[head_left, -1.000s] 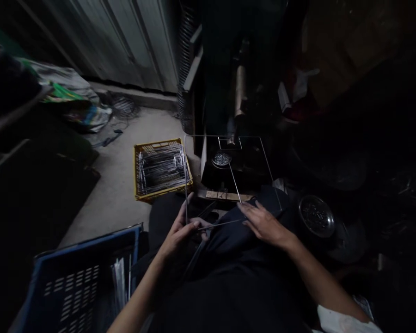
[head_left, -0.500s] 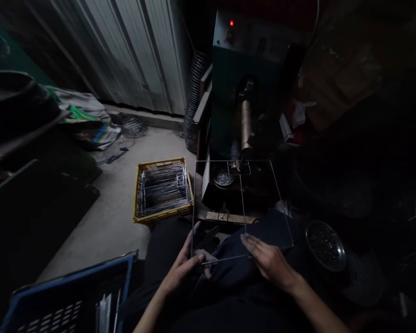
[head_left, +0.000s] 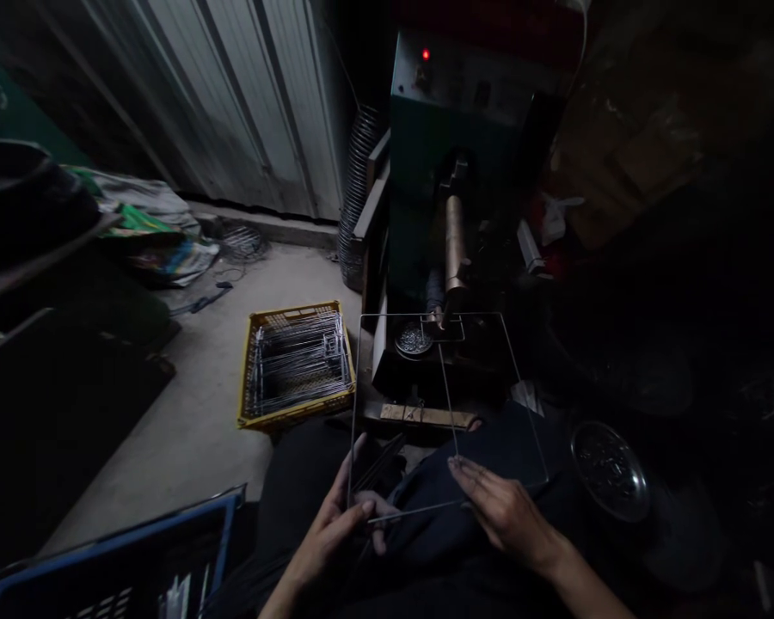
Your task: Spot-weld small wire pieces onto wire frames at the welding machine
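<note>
A wavy gray metal wall (head_left: 245,103) stands at the back, above a pale concrete floor (head_left: 187,430). Next to the wall is a tall green-blue welding machine (head_left: 464,112) with a small red light (head_left: 426,54) glowing on top. A black coiled hose (head_left: 358,198) stands beside the machine. A long brass-colored rod (head_left: 454,245) points down from the front of the machine, over its black base (head_left: 400,378).

On the floor sits a yellow plastic crate (head_left: 248,378) full of silver wire racks (head_left: 297,361). The corner of a blue plastic crate (head_left: 116,537) shows at the bottom left. A round steel dish (head_left: 610,471) sits at the right. A small round dish of tiny metal bits (head_left: 413,340) sits on the black base.

The person holds a thin square wire frame (head_left: 419,511) up in front of their dark lap. Its far edge is over the black base, right by the tip of the brass-colored rod. The left hand (head_left: 326,537) is curled closed around the near left corner of the frame. The right hand (head_left: 506,516) has its fingers stretched out, with the fingertips at the wire. I cannot tell if it grips the wire or only touches it.
</note>
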{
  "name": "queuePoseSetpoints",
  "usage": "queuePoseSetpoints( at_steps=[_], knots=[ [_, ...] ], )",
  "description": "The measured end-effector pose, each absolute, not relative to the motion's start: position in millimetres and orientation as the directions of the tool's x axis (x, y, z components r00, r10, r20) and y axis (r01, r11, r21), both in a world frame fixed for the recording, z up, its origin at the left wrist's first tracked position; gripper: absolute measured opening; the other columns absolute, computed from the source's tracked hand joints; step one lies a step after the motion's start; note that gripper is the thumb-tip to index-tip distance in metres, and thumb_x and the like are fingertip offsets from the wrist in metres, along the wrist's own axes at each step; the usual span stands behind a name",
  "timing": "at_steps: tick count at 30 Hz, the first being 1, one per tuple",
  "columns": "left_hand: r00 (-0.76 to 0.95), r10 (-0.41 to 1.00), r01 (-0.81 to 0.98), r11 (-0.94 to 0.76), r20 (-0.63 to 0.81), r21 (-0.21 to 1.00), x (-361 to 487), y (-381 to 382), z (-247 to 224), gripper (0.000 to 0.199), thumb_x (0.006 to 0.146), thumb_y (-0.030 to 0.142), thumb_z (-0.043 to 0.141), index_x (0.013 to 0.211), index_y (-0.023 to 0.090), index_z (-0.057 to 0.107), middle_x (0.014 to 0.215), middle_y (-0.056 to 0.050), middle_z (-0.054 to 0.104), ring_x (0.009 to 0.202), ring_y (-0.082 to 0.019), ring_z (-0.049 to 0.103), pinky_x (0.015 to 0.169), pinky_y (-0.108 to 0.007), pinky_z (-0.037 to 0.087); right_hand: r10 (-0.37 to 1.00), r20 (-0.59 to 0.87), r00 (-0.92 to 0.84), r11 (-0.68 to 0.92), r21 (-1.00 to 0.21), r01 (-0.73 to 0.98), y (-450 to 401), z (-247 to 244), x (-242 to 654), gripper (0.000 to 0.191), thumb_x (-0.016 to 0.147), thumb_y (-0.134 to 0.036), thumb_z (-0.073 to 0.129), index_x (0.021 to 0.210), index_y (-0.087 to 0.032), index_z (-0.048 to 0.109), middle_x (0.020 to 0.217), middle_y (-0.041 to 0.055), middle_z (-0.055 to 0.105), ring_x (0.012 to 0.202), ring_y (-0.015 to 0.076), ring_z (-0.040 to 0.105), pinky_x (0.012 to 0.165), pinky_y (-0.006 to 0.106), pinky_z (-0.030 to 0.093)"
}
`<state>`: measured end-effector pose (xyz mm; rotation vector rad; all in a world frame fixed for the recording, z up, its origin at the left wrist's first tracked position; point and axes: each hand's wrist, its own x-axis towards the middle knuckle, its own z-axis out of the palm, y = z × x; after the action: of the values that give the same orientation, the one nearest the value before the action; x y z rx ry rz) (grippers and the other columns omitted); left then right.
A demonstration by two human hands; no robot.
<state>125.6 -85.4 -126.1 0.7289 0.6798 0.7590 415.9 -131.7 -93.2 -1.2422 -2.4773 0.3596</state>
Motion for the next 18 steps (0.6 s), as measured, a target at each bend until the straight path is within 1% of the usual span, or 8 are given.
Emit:
queuePoseSetpoints(
  at_steps=[2, 4, 9, 14, 18],
  knots=[
    [0.549, 0.795, -0.368, 0.509, -0.26, 0.778, 125.3, -85.6, -127.6, 0.095, 0.09, 0.03, 0.059, 0.152, 0.03, -0.014, 0.069, -0.003, 0.069, 0.054, -0.02, 0.065, 0.06, -0.03, 0.048, 0.814, 0.205, -0.544, 0.579, -0.369, 0.727, -132.1, -95.0, 415.2, 0.065, 0.093, -0.004, 0.038, 0.154, -0.013, 0.019, 0.144, 0.0135, 0.048, 0.136, 0.0209, 0.041, 0.107, 0.035, 0.046],
    [0.547, 0.797, -0.368, 0.504, -0.257, 0.782, 125.2, -85.7, -129.7, 0.095, 0.09, 0.03, 0.059, 0.152, 0.03, -0.013, 0.067, -0.002, 0.068, 0.054, -0.02, 0.065, 0.059, -0.029, 0.047, 0.814, 0.214, -0.54, 0.58, -0.363, 0.73, -132.2, -96.1, 415.0, 0.065, 0.093, -0.004, 0.038, 0.155, -0.013, 0.019, 0.144, 0.0129, 0.048, 0.135, 0.0206, 0.042, 0.107, 0.034, 0.047],
    [0.547, 0.795, -0.377, 0.513, -0.261, 0.771, 127.2, -84.0, -132.1, 0.096, 0.089, 0.032, 0.061, 0.152, 0.032, -0.013, 0.079, -0.006, 0.072, 0.053, -0.019, 0.065, 0.058, -0.029, 0.047, 0.815, 0.222, -0.536, 0.58, -0.339, 0.741, -130.6, -98.1, 417.4, 0.066, 0.093, -0.004, 0.039, 0.155, -0.012, 0.018, 0.145, 0.0125, 0.046, 0.136, 0.0205, 0.041, 0.107, 0.033, 0.046],
    [0.536, 0.804, -0.392, 0.508, -0.259, 0.767, 130.1, -77.7, -130.0, 0.094, 0.089, 0.031, 0.062, 0.153, 0.034, -0.008, 0.082, -0.006, 0.073, 0.053, -0.018, 0.064, 0.058, -0.028, 0.048, 0.816, 0.222, -0.534, 0.578, -0.342, 0.741, -123.4, -95.2, 418.3, 0.069, 0.091, -0.001, 0.037, 0.155, -0.013, 0.016, 0.145, 0.0127, 0.046, 0.136, 0.0203, 0.04, 0.107, 0.035, 0.046],
    [0.527, 0.809, -0.403, 0.507, -0.26, 0.762, 130.6, -71.2, -128.8, 0.094, 0.088, 0.031, 0.063, 0.152, 0.037, -0.005, 0.087, -0.007, 0.074, 0.054, -0.018, 0.065, 0.056, -0.028, 0.049, 0.808, 0.241, -0.538, 0.589, -0.324, 0.74, -114.1, -91.0, 417.1, 0.071, 0.089, 0.0, 0.037, 0.155, -0.013, 0.013, 0.144, 0.0131, 0.047, 0.135, 0.0198, 0.042, 0.106, 0.034, 0.047]
  ],
)
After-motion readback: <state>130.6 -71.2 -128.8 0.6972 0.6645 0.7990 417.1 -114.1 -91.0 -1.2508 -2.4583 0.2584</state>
